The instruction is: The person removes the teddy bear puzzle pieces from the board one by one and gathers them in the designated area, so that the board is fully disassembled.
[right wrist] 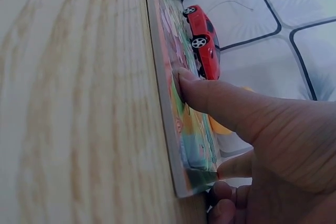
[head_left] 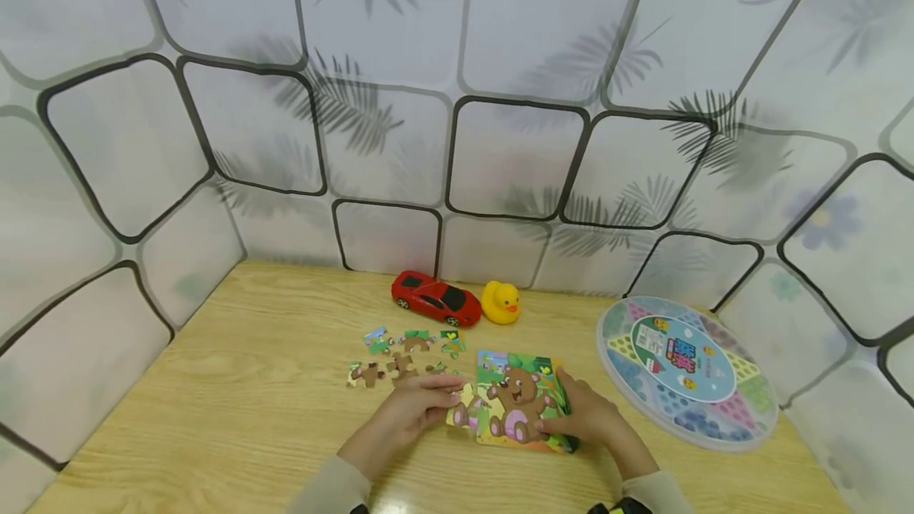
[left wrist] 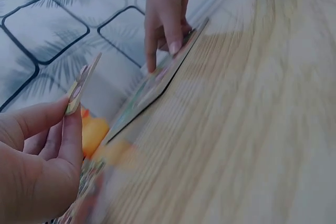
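Note:
In the head view a bear puzzle board [head_left: 516, 387] lies on the table, showing a brown bear on green and yellow. My right hand [head_left: 594, 412] grips its right side, the thumb on the printed face and other fingers at the edge. Between thumb and fingers, my left hand [head_left: 414, 411] pinches a puzzle piece [left wrist: 79, 86] with part of the bear picture on it. The left wrist view shows this piece held up, apart from the table. Several loose puzzle pieces [head_left: 402, 366] lie beyond the left hand.
A red toy car [head_left: 435, 299] and a yellow rubber duck [head_left: 500, 302] stand behind the pieces and board. To the right lies a large round box [head_left: 607, 339] with a patterned lid. Patterned cloth walls [head_left: 514, 157] enclose the wooden table [head_left: 236, 387] at the back and sides.

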`<state>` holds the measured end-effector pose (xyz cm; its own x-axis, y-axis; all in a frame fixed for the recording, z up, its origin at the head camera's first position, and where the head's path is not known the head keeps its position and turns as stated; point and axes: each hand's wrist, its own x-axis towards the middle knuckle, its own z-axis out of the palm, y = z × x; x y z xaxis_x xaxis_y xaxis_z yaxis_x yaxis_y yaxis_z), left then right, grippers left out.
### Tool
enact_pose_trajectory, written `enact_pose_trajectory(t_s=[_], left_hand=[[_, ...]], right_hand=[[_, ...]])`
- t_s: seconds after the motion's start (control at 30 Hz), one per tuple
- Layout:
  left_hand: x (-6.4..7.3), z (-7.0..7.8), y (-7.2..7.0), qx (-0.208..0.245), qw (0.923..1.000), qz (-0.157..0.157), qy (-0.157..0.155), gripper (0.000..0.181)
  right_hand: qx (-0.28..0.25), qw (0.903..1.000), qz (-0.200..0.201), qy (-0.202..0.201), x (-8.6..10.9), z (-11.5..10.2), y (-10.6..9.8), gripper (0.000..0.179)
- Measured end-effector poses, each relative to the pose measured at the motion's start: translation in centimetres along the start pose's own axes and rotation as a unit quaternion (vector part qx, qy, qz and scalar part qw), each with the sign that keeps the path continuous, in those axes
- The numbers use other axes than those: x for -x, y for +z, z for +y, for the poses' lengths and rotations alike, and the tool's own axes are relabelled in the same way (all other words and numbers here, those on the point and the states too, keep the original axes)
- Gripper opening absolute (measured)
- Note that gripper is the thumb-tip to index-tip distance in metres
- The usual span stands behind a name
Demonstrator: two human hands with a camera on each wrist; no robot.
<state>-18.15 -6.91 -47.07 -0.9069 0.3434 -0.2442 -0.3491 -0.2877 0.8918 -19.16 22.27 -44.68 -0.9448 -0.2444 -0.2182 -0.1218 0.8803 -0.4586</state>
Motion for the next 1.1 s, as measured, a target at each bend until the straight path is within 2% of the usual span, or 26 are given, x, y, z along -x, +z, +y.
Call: enact_pose_trajectory(t_s=[0.13,0.33,0.43,0.67,0.9,1.1], left_hand=[[1.0,0.6,-1.8,-0.02,0.9998,-0.001,0.003,0.036],[2.2,1.6,-4.7,-0.066,0.9975,0.019,0.017,0.031],[3.0,2.1,-6.3,-0.104,0.9937,0.031,0.027,0.032],[4.9,3.6,-9.6,-0.158,0.985,0.058,0.037,0.033],[5.9,4.1,-10.6,-0.182,0.9773,0.103,0.032,0.031],[6.3,4.1,-10.8,-0.202,0.9726,0.112,0.03,0.028]], right_hand=[[-0.005,1.0,-0.004,-0.003,-0.1,0.0,0.1,0.107],[-0.005,1.0,-0.007,0.001,0.0,0.0,0.1,0.107],[-0.003,1.0,-0.008,0.002,-0.1,0.1,0.2,0.107],[-0.002,0.9999,-0.011,0.002,-0.3,0.3,0.3,0.107],[0.004,0.9999,-0.01,0.001,-0.3,0.2,0.3,0.107],[0.005,0.9999,-0.009,0.0,-0.3,0.1,0.2,0.107]])
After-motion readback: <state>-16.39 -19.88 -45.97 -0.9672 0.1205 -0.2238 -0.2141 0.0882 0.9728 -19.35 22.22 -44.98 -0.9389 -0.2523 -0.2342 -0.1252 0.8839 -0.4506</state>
